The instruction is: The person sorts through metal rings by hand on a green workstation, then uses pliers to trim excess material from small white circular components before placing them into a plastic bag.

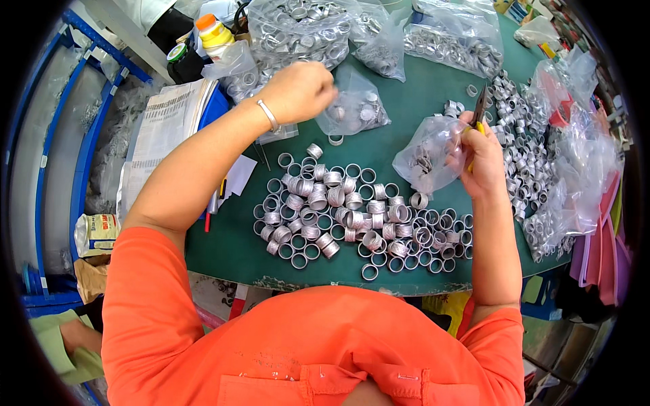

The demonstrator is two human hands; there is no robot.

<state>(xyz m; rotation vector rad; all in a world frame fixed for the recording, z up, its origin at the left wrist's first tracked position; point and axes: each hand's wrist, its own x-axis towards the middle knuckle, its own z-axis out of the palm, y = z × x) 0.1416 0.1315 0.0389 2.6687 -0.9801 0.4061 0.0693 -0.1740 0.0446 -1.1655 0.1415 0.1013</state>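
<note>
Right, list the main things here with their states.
Left hand: curled, contents hidden
Right hand: closed on pliers
Pliers: held, jaw opening unclear
Bag by right hand: part-filled
Middle rings: loose, heaped
White bottle: capped
Newspapers: stacked

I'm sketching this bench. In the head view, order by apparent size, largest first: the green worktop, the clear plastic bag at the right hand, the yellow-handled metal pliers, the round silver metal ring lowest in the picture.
1. Green worktop
2. Clear plastic bag
3. Pliers, partly hidden
4. Silver ring

One pliers [480, 107], one bracelet [269, 116], one orange-capped bottle [215, 36]; rings [354, 220]: over fifty.
</note>
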